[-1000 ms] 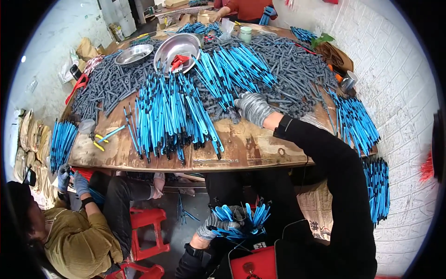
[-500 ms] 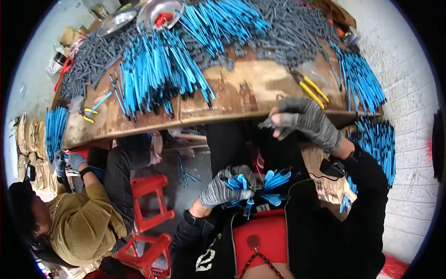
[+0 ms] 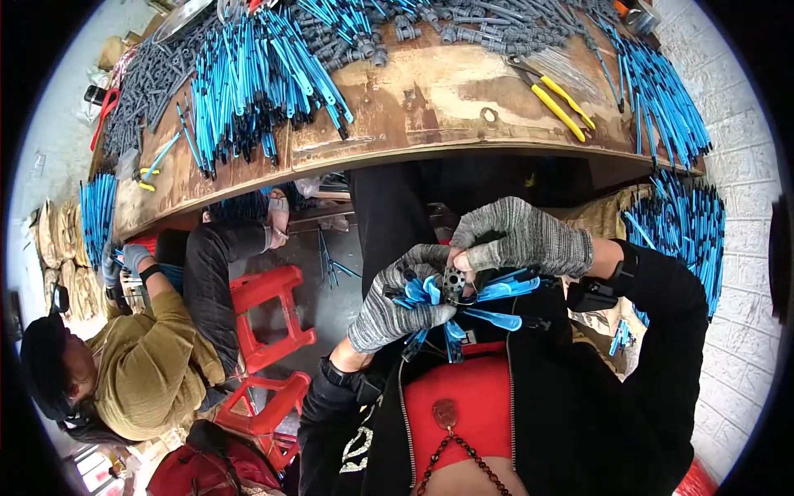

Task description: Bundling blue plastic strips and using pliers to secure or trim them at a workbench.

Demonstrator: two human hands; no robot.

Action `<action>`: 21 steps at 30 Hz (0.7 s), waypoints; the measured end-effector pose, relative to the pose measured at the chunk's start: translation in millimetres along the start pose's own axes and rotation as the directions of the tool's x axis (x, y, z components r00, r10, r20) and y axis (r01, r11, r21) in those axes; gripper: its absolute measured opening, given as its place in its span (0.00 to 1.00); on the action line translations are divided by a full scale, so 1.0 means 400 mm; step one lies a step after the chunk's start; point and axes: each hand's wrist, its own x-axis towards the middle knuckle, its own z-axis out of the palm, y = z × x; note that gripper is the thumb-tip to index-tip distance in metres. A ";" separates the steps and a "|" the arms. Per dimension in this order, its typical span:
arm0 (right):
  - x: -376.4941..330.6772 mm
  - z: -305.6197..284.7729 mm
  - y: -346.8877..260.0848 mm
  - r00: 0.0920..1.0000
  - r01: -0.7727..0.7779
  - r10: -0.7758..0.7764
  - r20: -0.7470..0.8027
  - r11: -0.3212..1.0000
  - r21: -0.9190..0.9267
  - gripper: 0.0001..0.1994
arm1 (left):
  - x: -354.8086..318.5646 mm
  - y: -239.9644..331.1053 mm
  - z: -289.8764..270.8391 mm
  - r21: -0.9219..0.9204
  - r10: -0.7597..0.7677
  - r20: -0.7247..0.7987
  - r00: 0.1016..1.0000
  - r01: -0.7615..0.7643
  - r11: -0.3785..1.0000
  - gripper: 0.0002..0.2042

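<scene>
In front of my chest, my left hand [image 3: 399,299], in a grey striped fingerless glove, grips a cluster of blue strips [image 3: 494,319] with black ends that fan outward like spokes. At their middle sits a small round dark hub with holes [image 3: 453,282]. My right hand [image 3: 517,240], gloved the same way, is closed with its bare fingertips pinching at this hub. Whether the hub is one piece or two cannot be made out. The strips' inner ends are partly covered by my fingers.
The wooden table [image 3: 397,116] ahead bears heaps of blue strips [image 3: 252,78], a grey plastic parts pile [image 3: 488,29] and yellow-handled pliers [image 3: 552,99]. More blue strips [image 3: 682,236] stand at right. On the left are red stools [image 3: 266,318] and a co-worker [image 3: 136,355].
My right hand has come down from the table edge to the hub at my left hand, bringing the dark grey piece it held. The view has shifted, so the table sits higher.
</scene>
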 end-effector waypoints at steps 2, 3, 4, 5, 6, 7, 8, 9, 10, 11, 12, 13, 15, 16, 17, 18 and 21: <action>-0.008 -0.013 0.008 1.000 -0.014 0.011 0.029 0.995 0.101 0.09 | 0.008 0.008 0.010 0.037 -0.016 -0.034 0.999 0.017 0.999 0.25; -0.012 -0.020 0.011 1.000 -0.010 0.007 0.023 0.994 0.109 0.09 | 0.014 0.009 0.014 0.055 -0.024 -0.048 0.999 0.026 0.998 0.25; -0.014 -0.026 0.014 0.999 0.028 -0.031 0.030 0.996 0.087 0.09 | 0.018 0.007 0.013 0.059 -0.032 -0.042 0.999 0.034 0.998 0.25; -0.017 -0.030 0.016 0.997 0.066 -0.069 0.036 0.996 0.064 0.09 | 0.019 0.001 0.008 0.056 -0.054 -0.017 0.998 0.055 0.997 0.25; -0.020 -0.035 0.019 0.993 0.104 -0.106 0.043 0.994 0.042 0.09 | 0.018 -0.005 0.003 0.052 -0.077 0.008 0.997 0.077 0.996 0.25; -0.022 -0.040 0.021 0.993 0.107 -0.108 0.039 0.993 0.046 0.09 | 0.024 0.001 0.007 0.048 -0.097 0.031 0.995 0.095 0.994 0.25; -0.022 -0.045 0.025 0.996 0.078 -0.083 0.033 0.989 0.129 0.09 | 0.030 0.008 0.017 0.051 -0.101 0.033 0.994 0.100 0.994 0.25; -0.022 -0.049 0.030 0.998 0.049 -0.056 0.031 0.977 0.210 0.09 | 0.034 0.014 0.029 0.001 -0.081 0.023 0.996 0.081 0.997 0.23; -0.022 -0.050 0.033 0.999 0.018 -0.029 0.033 0.957 0.289 0.09 | 0.040 0.024 0.044 -0.049 -0.060 0.011 0.998 0.060 0.997 0.21; -0.025 -0.050 0.032 0.999 0.018 -0.029 0.033 0.956 0.292 0.09 | 0.044 0.029 0.051 -0.100 -0.039 -0.003 0.999 0.039 0.994 0.20; -0.027 -0.047 0.027 0.999 0.033 -0.041 0.036 0.979 0.200 0.09 | 0.045 0.029 0.048 -0.100 -0.043 -0.008 0.999 0.042 0.994 0.20; -0.029 -0.044 0.023 0.998 0.048 -0.052 0.040 0.993 0.106 0.10 | 0.045 0.027 0.040 0.059 -0.020 0.005 1.000 0.020 0.998 0.18; -0.026 -0.045 0.026 0.997 0.059 -0.060 0.049 0.998 0.016 0.10 | 0.045 0.024 0.028 0.368 0.014 0.041 0.999 -0.028 0.930 0.15; -0.021 -0.052 0.032 0.991 0.123 -0.119 0.062 0.990 -0.070 0.10 | 0.045 0.021 0.029 0.365 0.010 0.037 0.999 -0.023 0.931 0.15; -0.016 -0.056 0.035 0.981 0.186 -0.175 0.079 0.971 -0.153 0.10 | 0.042 0.018 0.034 0.332 0.041 0.039 0.998 -0.052 0.942 0.14; -0.013 -0.054 0.033 0.968 0.247 -0.229 0.101 0.941 -0.233 0.10 | 0.041 0.014 0.038 0.298 0.073 0.040 0.997 -0.082 0.951 0.13; -0.029 -0.039 0.017 0.986 0.166 -0.155 0.058 0.943 -0.288 0.10 | 0.036 0.004 0.023 0.286 0.126 0.078 0.989 -0.143 0.948 0.12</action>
